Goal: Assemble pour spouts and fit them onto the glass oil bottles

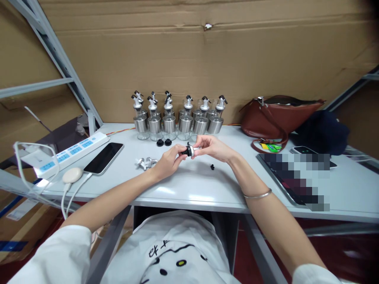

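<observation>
Over the middle of the table, both hands meet at a bottle pourer spout [190, 150] with a silver collar and a black ribbed stopper. My left hand [168, 161] pinches the black stopper end, fingers closed. From the other side, my right hand [212, 147] grips the silver end between thumb and fingers; part of the spout is hidden behind them. Several loose silver spout pieces [144, 163] lie beside my left hand. Two black stoppers [160, 142] rest just behind it. A tiny black piece [212, 167] is on the table below my right hand.
Several glass oil bottles [185, 125] with steel bands and pourers stand along the cardboard wall [189, 59]. At left are a power strip [74, 152], a phone [104, 158] and a white charger puck [72, 175]. A brown bag [266, 118] and a dark tablet [284, 179] occupy the right.
</observation>
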The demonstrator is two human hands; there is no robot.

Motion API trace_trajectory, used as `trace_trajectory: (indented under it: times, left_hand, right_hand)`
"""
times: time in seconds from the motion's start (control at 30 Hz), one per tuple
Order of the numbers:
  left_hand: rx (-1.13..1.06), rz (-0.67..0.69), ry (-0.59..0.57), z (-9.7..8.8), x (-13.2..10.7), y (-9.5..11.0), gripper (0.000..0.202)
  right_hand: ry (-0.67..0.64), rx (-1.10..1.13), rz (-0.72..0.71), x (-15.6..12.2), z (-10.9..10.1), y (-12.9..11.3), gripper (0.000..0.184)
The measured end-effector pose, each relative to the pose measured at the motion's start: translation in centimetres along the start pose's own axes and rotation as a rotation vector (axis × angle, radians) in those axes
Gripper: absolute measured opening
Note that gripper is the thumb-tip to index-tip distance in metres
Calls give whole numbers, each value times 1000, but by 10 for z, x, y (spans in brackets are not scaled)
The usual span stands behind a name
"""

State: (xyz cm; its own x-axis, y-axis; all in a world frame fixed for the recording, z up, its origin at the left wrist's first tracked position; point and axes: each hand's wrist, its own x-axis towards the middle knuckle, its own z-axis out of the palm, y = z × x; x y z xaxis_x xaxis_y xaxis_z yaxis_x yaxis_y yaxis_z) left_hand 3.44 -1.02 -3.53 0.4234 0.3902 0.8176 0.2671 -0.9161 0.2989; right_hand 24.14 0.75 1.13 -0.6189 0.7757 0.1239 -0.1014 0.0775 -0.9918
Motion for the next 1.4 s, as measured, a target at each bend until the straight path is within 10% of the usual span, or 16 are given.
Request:
trace_trajectory:
  times: [0.7, 1.4]
  left_hand:
    - [67, 59, 19, 1, 1, 6, 12]
    - [-63, -279, -36, 1, 3, -3, 29]
  right_hand:
    - [-85, 78, 109, 1, 8, -1, 39]
    - [54, -116, 191, 2, 10, 2, 38]
